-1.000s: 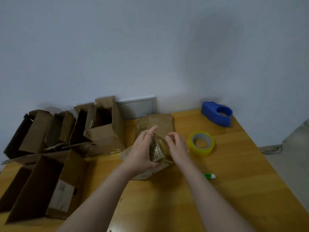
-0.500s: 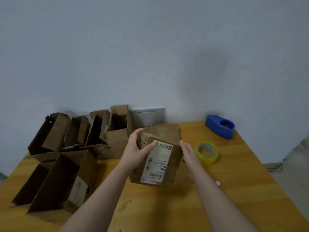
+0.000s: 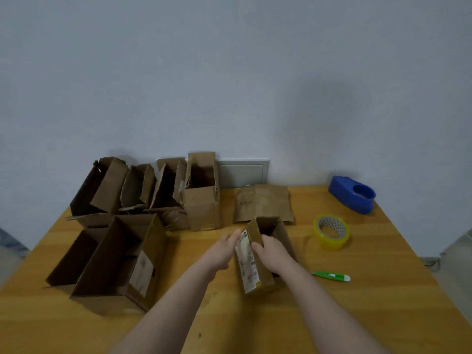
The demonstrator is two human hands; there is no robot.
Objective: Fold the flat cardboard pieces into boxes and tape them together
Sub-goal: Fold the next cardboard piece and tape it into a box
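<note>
The fingers of the left hand [image 3: 224, 250] are straight and together, and their tips touch the upper part of the labelled side of the small box [image 3: 263, 279]. They are not curled around anything. The right hand [image 3: 274, 254] holds the same wall from the other side: the thumb lies at the rim, and the other fingers go down into the opening, where the cardboard hides them, so I cannot tell how far they bend. This hand grips the box.

The small box stands open on the wooden table [image 3: 383, 302], in the middle and a little to the right, slightly tilted. Its white label [image 3: 246, 264] is blurred and cannot be read. The inside of the box is dark.

Just behind it, a flat cardboard piece [image 3: 263, 203] lies on the table. To the right there is a yellow tape roll [image 3: 330, 232], and farther back a blue tape dispenser [image 3: 352, 194] near the wall. A green and white pen-like tool [image 3: 332, 276] lies near the right forearm; what it is exactly is hard to make out.

On the left stands a large open box [image 3: 115, 261], and behind it a tall open box [image 3: 203, 200] and a row of other open boxes [image 3: 102, 185], which partly cover each other. Both arms are cut off by the lower edge.
</note>
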